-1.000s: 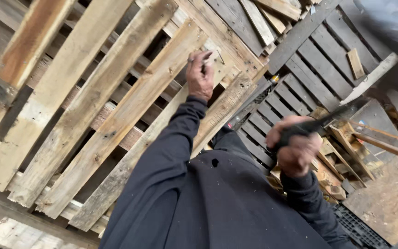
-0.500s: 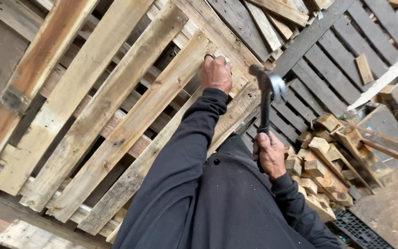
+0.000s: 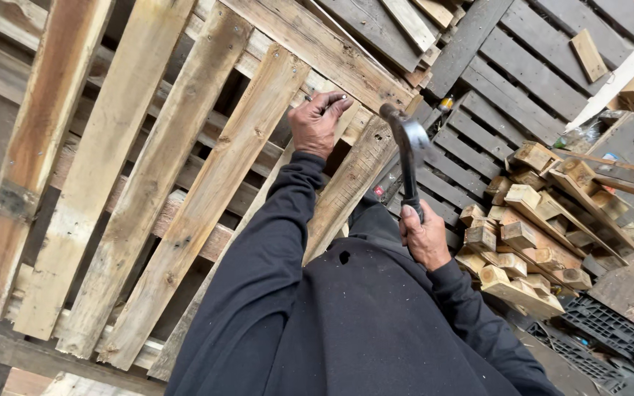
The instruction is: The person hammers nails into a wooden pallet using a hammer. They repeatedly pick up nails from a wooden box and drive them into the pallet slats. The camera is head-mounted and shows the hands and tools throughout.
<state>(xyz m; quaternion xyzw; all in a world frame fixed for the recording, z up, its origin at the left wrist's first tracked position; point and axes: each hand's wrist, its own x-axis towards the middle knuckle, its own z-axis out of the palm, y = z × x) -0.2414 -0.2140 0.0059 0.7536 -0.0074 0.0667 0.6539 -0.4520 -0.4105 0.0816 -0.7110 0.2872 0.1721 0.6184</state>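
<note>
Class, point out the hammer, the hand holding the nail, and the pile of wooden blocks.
hammer (image 3: 407, 139): head view, on its metal head.
left hand (image 3: 315, 126): head view, on the back of the hand.
pile of wooden blocks (image 3: 520, 235): head view, on a block mid-pile.

Black long-sleeved top — one small hole — bare hands (image 3: 317, 125).

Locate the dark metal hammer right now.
In the head view, the dark metal hammer is right of centre, gripped by the right hand, its head raised beside the left hand on the wooden pallet.

Left hand (image 3: 318, 123) pinches nail on pallet slat (image 3: 214, 183); right hand (image 3: 425, 236) grips raised hammer (image 3: 407, 150).
</note>
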